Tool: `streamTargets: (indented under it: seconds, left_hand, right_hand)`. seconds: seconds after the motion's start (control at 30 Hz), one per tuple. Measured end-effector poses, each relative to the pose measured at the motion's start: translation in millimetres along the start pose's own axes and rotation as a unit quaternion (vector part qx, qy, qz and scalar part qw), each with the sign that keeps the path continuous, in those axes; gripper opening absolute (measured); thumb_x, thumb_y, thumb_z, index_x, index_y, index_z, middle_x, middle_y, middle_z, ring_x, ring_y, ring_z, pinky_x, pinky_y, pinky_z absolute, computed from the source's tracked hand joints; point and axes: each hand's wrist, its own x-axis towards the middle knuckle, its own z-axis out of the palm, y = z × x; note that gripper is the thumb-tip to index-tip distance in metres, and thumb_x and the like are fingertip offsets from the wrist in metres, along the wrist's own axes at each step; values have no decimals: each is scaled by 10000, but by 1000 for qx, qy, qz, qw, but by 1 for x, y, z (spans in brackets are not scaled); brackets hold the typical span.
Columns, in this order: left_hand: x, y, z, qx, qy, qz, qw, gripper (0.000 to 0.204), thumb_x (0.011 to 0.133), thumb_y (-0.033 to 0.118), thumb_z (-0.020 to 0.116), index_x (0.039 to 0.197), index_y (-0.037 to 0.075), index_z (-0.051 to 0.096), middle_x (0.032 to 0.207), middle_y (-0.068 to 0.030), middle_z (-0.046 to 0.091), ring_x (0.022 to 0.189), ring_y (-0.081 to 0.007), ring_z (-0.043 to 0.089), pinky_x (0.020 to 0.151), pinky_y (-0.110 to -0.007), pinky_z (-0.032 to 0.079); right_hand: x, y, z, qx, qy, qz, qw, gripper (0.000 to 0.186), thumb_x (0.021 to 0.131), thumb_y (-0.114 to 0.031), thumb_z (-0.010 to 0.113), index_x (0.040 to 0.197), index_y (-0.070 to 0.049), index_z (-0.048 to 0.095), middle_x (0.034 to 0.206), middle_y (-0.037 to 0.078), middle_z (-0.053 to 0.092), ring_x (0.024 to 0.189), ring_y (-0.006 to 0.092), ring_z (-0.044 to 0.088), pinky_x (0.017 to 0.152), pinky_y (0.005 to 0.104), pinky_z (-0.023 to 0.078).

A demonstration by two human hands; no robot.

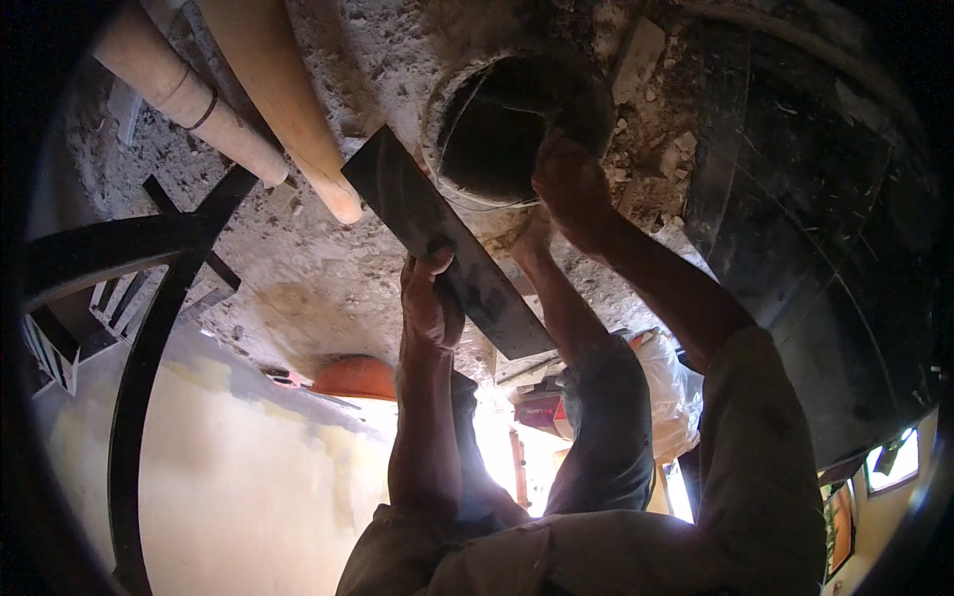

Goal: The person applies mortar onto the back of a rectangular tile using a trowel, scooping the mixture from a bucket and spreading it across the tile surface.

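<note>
My left hand (430, 298) grips a long, flat, dark rectangular tile strip (477, 268), with the thumb lying across its face. The strip slants from upper left to lower right, in front of my legs. My right hand (574, 189) is at the near right side of a round bucket (444, 164), its fingers curled and pointing into the dark mouth. Shadow hides what those fingers hold, and the bucket's contents are too dark to make out. Close beside the right wrist is my bare foot (534, 238).
Two wooden poles (283, 99) reach in from the upper left, near the strip's far end. A dark metal frame (149, 348) stands at left. Rubble (651, 139) lies beside the bucket, and large dark panels (795, 199) fill the right. An orange basin (356, 377) and plastic bag (668, 387) appear lower down.
</note>
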Motion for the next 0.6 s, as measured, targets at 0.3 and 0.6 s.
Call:
streamTargets:
  seconds: [0.3, 0.6]
  left_hand:
    - [-1, 4, -2, -9, -7, 2, 1000, 407, 794, 135, 571, 1175, 19, 486, 1021, -68, 556, 962, -208, 541, 878, -359, 435]
    - [3, 7, -4, -21, -45, -1, 999, 418, 801, 162, 584, 1179, 13, 485, 1041, -76, 555, 970, -210, 536, 895, -351, 421]
  right_hand:
    - [-34, 49, -14, 343, -40, 6, 939, 636, 732, -196, 658, 1252, 84, 422, 991, 179, 567, 900, 227, 565, 647, 352, 507]
    - [9, 35, -13, 58, -52, -105, 991, 597, 763, -178, 621, 1252, 96, 415, 1041, 178, 558, 861, 229, 593, 630, 349, 520]
